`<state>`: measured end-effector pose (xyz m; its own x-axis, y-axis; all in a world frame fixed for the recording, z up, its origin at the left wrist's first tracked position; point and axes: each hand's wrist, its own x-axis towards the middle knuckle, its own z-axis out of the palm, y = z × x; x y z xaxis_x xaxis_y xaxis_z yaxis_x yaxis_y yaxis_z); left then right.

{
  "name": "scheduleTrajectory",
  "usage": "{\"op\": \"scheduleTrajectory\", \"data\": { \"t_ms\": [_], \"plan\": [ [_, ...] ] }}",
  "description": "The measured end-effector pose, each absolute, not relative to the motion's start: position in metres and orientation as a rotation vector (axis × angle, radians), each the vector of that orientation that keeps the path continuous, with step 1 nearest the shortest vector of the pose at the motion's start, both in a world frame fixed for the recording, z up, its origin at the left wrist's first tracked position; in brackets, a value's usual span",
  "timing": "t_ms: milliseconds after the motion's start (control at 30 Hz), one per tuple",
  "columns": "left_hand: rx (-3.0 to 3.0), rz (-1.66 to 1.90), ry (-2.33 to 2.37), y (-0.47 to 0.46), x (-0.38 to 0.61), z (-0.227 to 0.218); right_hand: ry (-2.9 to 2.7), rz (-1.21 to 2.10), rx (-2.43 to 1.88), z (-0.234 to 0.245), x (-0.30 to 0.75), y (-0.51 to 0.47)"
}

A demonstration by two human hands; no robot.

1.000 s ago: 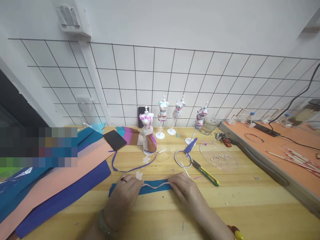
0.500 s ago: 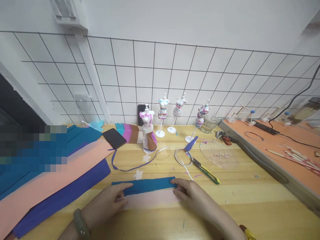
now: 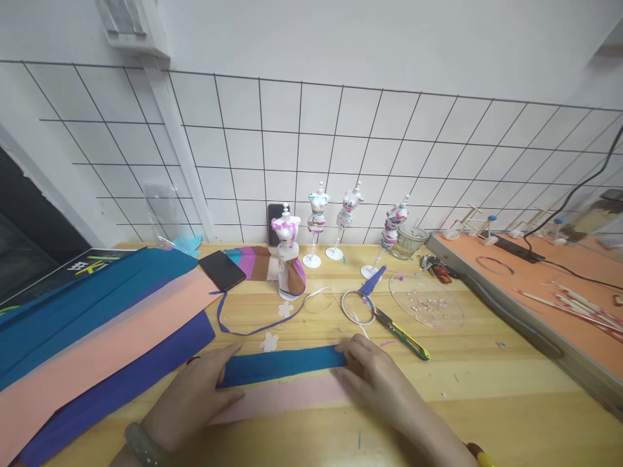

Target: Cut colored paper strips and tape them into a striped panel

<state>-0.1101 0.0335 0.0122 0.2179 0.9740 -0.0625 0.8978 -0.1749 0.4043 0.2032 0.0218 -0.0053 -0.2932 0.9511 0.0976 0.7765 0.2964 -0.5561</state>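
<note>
A blue strip (image 3: pixel 282 364) of thin paper or cloth lies across the table in front of me. Along its near edge lies a pale pink strip (image 3: pixel 287 397), partly beneath it. My left hand (image 3: pixel 202 389) rests at the left ends, thumb and forefinger spread apart, the thumb lying on the pink strip. At the right end, my right hand (image 3: pixel 372 373) has its bent fingers closed on the blue strip; its thumb is over the pink one. A white flower cut-out (image 3: pixel 268 342) lies just beyond the strips.
Large blue, peach and purple sheets (image 3: pixel 160 311) cover the left side, beside a black phone (image 3: pixel 222 270). Small painted dress forms (image 3: pixel 288 240) stand at the back. A yellow-green cutter (image 3: pixel 402 334), a ring (image 3: pixel 358 307) and a clear dish of beads (image 3: pixel 427 302) lie right.
My left hand has slid left and spread its thumb from its forefinger, baring more of both strips. My right hand has shifted slightly, still at the right end.
</note>
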Motion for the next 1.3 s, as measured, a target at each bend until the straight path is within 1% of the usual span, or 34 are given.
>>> {"op": "scheduleTrajectory", "data": {
  "t_ms": [100, 200, 400, 600, 933, 1300],
  "plan": [
    [2.333, 0.507, 1.689, 0.037, -0.102, 0.006, -2.245, 0.370, -1.439, -0.011, 0.197, 0.024],
    [2.507, 0.516, 1.528, 0.039, -0.090, -0.004, -2.314, 0.288, -1.364, -0.016, 0.192, 0.027],
    [2.643, 0.355, 1.480, 0.038, -0.076, -0.015, -2.347, 0.229, -1.307, -0.020, 0.192, 0.030],
    [2.656, 0.594, 1.389, 0.041, -0.080, -0.021, -2.364, 0.193, -1.292, -0.025, 0.196, 0.033],
    [2.567, 0.559, 1.463, 0.040, -0.076, -0.009, -2.385, 0.151, -1.304, -0.020, 0.191, 0.029],
    [2.595, 0.679, 1.432, 0.043, -0.079, -0.013, -2.342, 0.111, -1.289, -0.022, 0.191, 0.030]
  ]
}}
